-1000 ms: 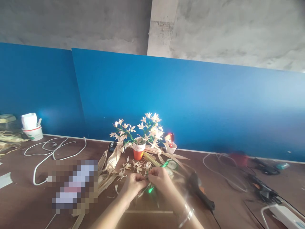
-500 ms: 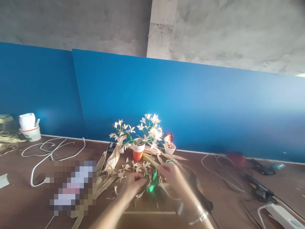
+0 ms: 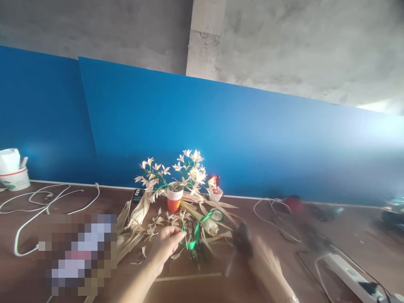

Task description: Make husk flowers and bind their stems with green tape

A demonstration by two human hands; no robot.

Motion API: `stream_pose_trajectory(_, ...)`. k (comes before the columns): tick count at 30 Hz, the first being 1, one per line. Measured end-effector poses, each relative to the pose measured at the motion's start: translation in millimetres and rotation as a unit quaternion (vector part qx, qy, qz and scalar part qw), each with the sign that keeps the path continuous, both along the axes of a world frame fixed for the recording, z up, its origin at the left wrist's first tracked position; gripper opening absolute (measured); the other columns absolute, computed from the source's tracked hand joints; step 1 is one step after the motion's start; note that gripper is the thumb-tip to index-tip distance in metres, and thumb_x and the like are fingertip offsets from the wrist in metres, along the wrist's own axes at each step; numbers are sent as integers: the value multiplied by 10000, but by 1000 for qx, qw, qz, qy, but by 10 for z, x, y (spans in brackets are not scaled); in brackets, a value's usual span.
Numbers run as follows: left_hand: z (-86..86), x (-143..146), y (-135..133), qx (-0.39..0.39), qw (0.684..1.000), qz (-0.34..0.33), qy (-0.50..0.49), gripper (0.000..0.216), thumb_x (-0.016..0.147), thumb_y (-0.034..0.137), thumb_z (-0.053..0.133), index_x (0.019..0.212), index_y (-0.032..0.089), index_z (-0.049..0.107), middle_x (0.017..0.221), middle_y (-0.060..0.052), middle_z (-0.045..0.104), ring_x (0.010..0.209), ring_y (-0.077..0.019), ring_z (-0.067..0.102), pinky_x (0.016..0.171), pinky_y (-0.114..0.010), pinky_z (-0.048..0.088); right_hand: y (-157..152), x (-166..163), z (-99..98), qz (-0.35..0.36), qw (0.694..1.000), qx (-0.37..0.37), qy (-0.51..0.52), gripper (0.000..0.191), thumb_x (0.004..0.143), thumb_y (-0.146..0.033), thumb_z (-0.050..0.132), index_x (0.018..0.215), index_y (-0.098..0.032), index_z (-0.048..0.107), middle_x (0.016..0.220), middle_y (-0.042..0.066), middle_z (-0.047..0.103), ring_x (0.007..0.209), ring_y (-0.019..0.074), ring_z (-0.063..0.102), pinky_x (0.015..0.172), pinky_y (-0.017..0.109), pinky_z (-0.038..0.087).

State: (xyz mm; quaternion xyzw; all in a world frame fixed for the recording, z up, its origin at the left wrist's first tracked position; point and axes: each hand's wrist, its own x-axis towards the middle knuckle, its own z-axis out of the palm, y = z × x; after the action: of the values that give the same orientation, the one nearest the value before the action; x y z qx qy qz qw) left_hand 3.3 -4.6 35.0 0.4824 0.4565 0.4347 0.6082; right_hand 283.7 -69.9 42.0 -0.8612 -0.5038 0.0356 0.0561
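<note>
Two smooth blue partition panels stand along the back of a dark brown bench, with a rough grey concrete wall and a paler concrete pillar above them. Against the panels, an orange paper cup with stacked white rims bears a spray of pale husk-like flowers on green stems. In front of this cup, the bare left hand has its grip pinching a slender green-and-pale stem. Shiny green ribbon loops near that stem and up to a round, white-centred roll, right of the cup. Farther right and nearer than the cup, the bare right hand is beside a dark, blurred tool; blur hides its grip, so I cannot tell whether it is spread or closed. Dry, straw-coloured husks lie left of the cup, and pale petal pieces are scattered before it. A small white cup is just right of it. White cables sprawl well to its left, and a white power strip lies far to its right.
</note>
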Motion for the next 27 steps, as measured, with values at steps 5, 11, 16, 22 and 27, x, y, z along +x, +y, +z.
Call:
stream_pose_trajectory(5,-5,-14,32,2,1000,1,-2,297,624,437,676,582,186,523,352,108,352,359,-55,267,401,-197,159,57,8,216,3,984,115,139,350,777,-313,498,1103,-194,546,906,97,691,814,266,648,665,321,457)
stream_pose_trajectory(11,83,-7,-5,-5,1000,-7,13,282,634,425,674,562,188,538,344,108,330,355,-59,245,413,-216,146,144,-485,295,156,843,186,480,369,709,-514,634,840,-172,684,567,30,637,607,208,605,591,288,469)
stream_pose_trajectory(16,88,-17,9,-5,1000,-14,26,273,637,413,667,550,181,552,358,107,320,362,-55,220,423,-214,142,223,-894,144,166,785,149,578,412,636,-533,710,836,-175,678,496,-5,583,454,144,513,437,241,407)
stream_pose_trajectory(22,-1,18,40,2,1000,-1,23,266,618,403,680,536,178,562,371,92,352,380,-66,262,424,-214,163,311,-1084,47,149,769,149,604,329,592,-460,732,688,-170,609,462,-36,508,418,107,444,389,218,363)
stream_pose_trajectory(27,13,86,-45,12,1000,-7,-20,253,632,397,662,557,183,551,356,95,354,372,-68,256,416,-211,169,391,-1287,31,126,757,213,605,205,591,-347,689,637,-194,560,494,-36,516,464,136,495,419,241,400)
